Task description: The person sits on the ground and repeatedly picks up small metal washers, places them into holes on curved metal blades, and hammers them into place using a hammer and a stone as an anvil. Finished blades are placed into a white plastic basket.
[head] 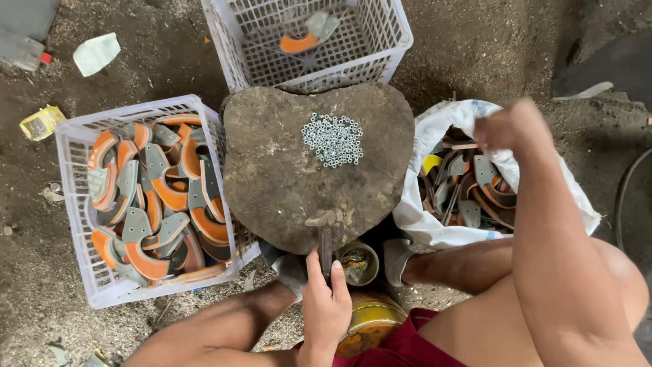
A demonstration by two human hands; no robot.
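Dirt floor (475, 41). Left: white basket (75, 224) full of orange-and-grey curved pieces (153, 204). Top: second white basket (390, 41), one curved piece (309, 34) inside. Yellow scrap (42, 122) and pale rag (96, 53) near top-left corner.

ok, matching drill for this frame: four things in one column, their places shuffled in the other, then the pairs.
Things:
1. pile of small metal nuts
2. left hand
3. right hand
4. nearly empty white basket

Places:
A. raised over the white sack of curved parts
B. top of the picture, behind the wooden block
C. lying on top of the wooden block
D. closed around the hammer handle at the block's near edge

Pairs: 1-C, 2-D, 3-A, 4-B
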